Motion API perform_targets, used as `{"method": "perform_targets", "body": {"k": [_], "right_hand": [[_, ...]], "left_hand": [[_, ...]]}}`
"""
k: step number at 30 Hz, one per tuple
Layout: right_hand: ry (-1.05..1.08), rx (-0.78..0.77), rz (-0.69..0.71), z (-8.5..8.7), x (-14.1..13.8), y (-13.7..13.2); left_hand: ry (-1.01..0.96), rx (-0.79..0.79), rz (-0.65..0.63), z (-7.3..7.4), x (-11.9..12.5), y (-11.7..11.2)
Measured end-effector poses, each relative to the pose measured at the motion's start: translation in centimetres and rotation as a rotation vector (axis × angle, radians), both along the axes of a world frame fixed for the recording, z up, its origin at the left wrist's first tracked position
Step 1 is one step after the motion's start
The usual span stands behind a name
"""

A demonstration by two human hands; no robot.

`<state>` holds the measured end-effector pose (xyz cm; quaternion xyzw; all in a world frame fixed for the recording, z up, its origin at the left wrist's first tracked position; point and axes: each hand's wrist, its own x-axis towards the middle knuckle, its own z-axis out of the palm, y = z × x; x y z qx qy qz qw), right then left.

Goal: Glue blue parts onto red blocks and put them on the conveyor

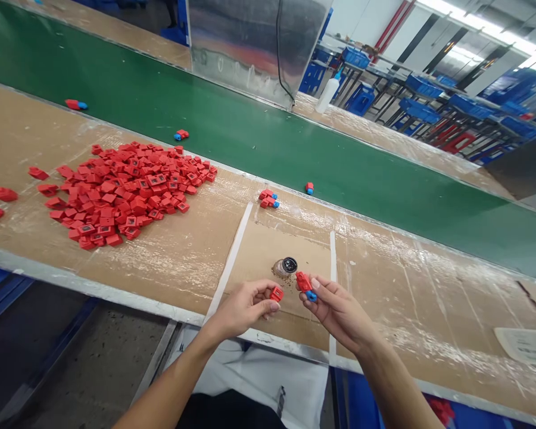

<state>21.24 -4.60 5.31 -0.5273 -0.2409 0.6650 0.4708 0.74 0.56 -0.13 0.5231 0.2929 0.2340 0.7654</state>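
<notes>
My left hand (245, 307) pinches a small red plastic piece (277, 293) between thumb and fingers, above the near edge of the cardboard-covered table (384, 280). My right hand (339, 310) grips a red part with a blue end (306, 285) right beside it. The two parts are a few centimetres apart. Just beyond them a small jar with a dark lid (286, 266) lies on the cardboard.
A big heap of red plastic pieces (125, 190) lies at the left. A few red-and-blue parts (268, 198) rest by the green conveyor belt (232, 131), and others (181, 134) ride on it. A metal housing (250, 42) stands behind the belt. Blue crates (424, 89) line racks at the far right.
</notes>
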Motion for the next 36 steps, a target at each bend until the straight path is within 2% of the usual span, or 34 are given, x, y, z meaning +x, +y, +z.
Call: {"method": "perform_targets", "body": {"k": [2, 5, 10, 14, 21, 26, 31, 36], "right_hand": [[-0.090, 0.049, 0.027, -0.2, -0.5, -0.6], [-0.346, 0.160, 0.070, -0.4, -1.3, -1.5], [-0.734, 0.424, 0.132, -0.7, -2.3, -2.4], [-0.909, 0.526, 0.171, -0.7, -2.7, -2.4], [-1.051, 0.607, 0.255, -0.7, -2.9, -2.4], [-1.055, 0.601, 0.324, -1.0, -3.1, -2.7], [-1.035, 0.569, 0.321, -1.5, -3.3, -3.1], [-1.060, 0.563, 0.318, -1.6, -3.6, -2.9]], "left_hand": [[0.011, -0.005, -0.007, 0.0, -0.1, 0.0], [-0.001, -0.022, -0.016, 0.2, -0.1, -0.1], [-0.008, -0.018, -0.033, 0.0, -0.2, 0.0], [0.001, -0.009, -0.041, -0.1, -0.3, 0.0], [0.036, 0.006, -0.061, 0.2, -0.5, -0.1], [0.091, 0.050, -0.125, 0.6, -0.9, 0.1], [0.227, 0.232, -0.164, 1.7, -1.0, 0.4], [0.262, 0.356, -0.168, 2.0, -0.9, 0.6]]}}
